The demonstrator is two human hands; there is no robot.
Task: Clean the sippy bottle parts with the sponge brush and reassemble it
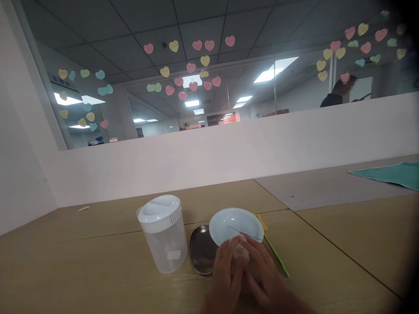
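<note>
Both hands are together at the near side of a white bowl (233,218), cupped around a clear, crinkled plastic item (240,253). My left hand (225,272) wraps it from the left, and my right hand (263,268) closes on it from the right. What lies inside the plastic cannot be made out. A thin stick or line crosses the bowl's inside above the fingers. Left of the bowl and partly under its edge is a dark metal tray (201,253). A clear plastic jug with a white lid (165,235) stands left of the tray.
Right of the bowl lies a green stick-like tool (276,255) with a yellow piece (262,222) near it. A teal cloth (389,174) is at the far right, a small flat piece (83,209) at the far left. Behind the wooden table (108,270) rises a white wall with windows; a person is beyond.
</note>
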